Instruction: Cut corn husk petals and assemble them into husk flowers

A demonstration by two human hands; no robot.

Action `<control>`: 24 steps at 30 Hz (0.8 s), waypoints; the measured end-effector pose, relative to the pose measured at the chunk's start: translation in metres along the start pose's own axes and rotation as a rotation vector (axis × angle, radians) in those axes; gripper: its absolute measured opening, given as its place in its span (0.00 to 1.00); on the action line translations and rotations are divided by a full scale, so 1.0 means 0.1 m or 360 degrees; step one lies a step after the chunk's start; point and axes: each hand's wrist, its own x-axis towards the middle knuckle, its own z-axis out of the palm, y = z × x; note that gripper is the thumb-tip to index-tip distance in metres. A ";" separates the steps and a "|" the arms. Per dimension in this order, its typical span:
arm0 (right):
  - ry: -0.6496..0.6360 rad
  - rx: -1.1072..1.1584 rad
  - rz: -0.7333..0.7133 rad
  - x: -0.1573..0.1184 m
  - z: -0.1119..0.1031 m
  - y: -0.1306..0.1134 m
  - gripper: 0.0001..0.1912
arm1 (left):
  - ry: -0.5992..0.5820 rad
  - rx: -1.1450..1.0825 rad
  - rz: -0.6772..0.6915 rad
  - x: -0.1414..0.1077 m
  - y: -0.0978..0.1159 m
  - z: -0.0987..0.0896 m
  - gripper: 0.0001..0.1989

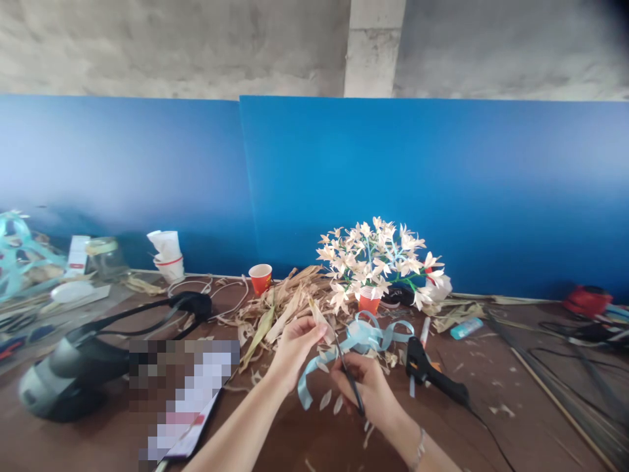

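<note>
My left hand (299,344) pinches a pale strip of dried corn husk (317,312) between thumb and fingers. Close beside it on the right, my right hand (366,383) is closed around dark scissors (352,381), their narrow blades pointing up toward the husk. Small cut husk petals (325,400) lie on the brown table below the hands. A light blue ribbon (305,387) curls across the table just behind my right hand. Further back, a bunch of cream husk flowers (376,252) on green stems stands in a red paper cup (368,301).
Dried husks (289,301) are heaped behind my hands, near another red paper cup (260,279). A black glue gun (435,375) lies at the right, its cord trailing forward. A grey-and-black headset (73,373) and a partly blurred-out phone (189,419) are at the left. A blue partition (304,164) backs the table.
</note>
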 end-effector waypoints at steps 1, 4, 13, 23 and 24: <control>-0.0005 0.0009 -0.0011 0.00 -0.01 0.02 0.18 | 0.0007 0.0025 0.0005 0.00 0.00 0.00 0.10; -0.0012 0.0032 -0.0024 0.01 -0.02 0.06 0.18 | 0.0029 0.0106 0.0010 0.00 0.01 0.00 0.10; -0.0013 0.0002 0.0025 0.01 -0.01 -0.01 0.19 | 0.0096 0.0149 0.0067 0.01 0.03 0.00 0.11; -0.0010 -0.0002 0.0102 -0.02 0.01 -0.06 0.19 | 0.0105 0.0328 0.0097 0.02 0.01 -0.05 0.14; -0.0015 -0.0008 0.0106 -0.02 0.01 -0.07 0.19 | 0.0105 0.0362 0.0112 0.02 0.00 -0.06 0.14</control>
